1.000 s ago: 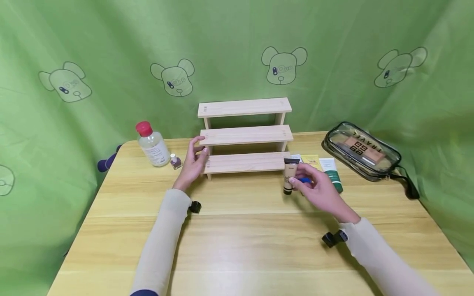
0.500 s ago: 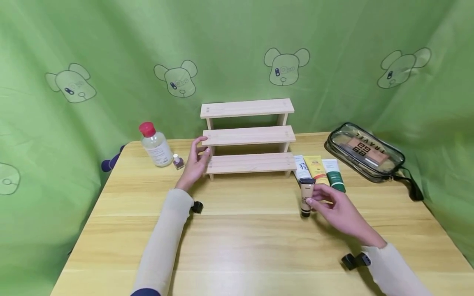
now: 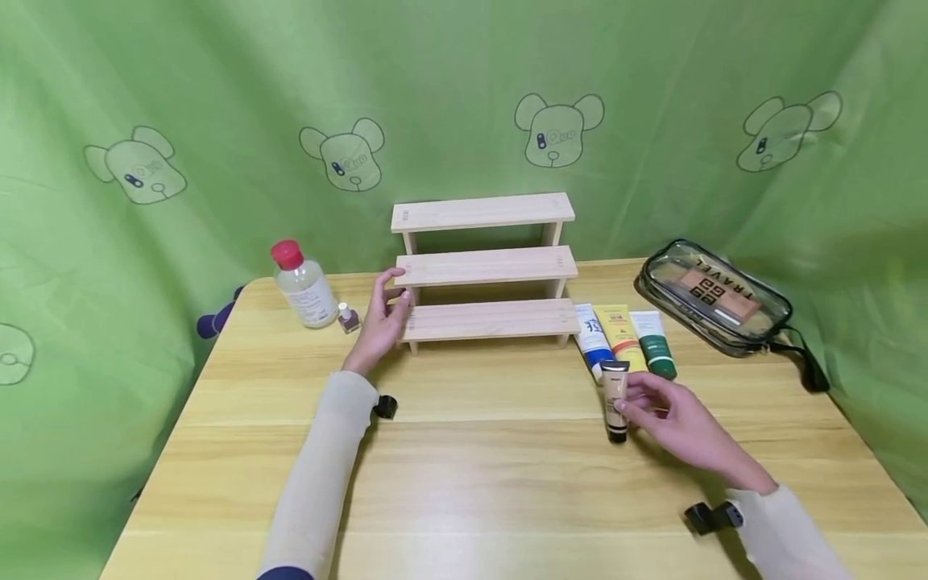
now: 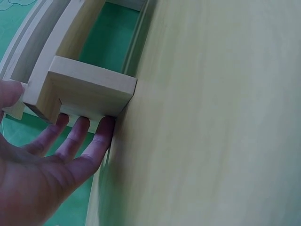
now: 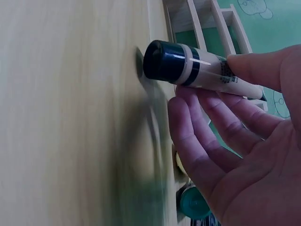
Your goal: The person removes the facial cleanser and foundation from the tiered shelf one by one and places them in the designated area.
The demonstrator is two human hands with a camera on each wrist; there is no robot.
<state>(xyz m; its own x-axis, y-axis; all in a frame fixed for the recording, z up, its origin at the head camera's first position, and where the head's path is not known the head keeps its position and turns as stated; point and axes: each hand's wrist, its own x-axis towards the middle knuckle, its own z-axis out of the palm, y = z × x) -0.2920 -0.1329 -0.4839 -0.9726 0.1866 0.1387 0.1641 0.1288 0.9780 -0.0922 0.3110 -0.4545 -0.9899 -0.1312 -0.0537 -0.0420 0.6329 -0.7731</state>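
At the left end of a three-tier wooden display shelf (image 3: 493,266) my left hand (image 3: 379,324) grips the stand. The left wrist view shows several fingertips (image 4: 101,134) against the lower side panel (image 4: 94,92), with the thumb (image 4: 10,92) higher up. My right hand (image 3: 677,423) pinches a small beige cosmetic tube (image 3: 615,399) between thumb and fingers, its black cap (image 5: 164,61) pointing down, just above the table. Behind it lie a white-and-blue tube (image 3: 593,334), a yellow tube (image 3: 619,326) and a white-and-green tube (image 3: 654,346), side by side.
A clear travel pouch (image 3: 714,298) with a black strap lies at the back right. Left of the shelf stand a red-capped clear bottle (image 3: 308,290) and a small nail polish bottle (image 3: 349,318). A green curtain (image 3: 449,97) hangs behind the table (image 3: 471,483).
My right hand has moved right and toward me with the beige tube, away from the shelf's right end, uncovering the lying tubes. My left hand stays at the shelf.
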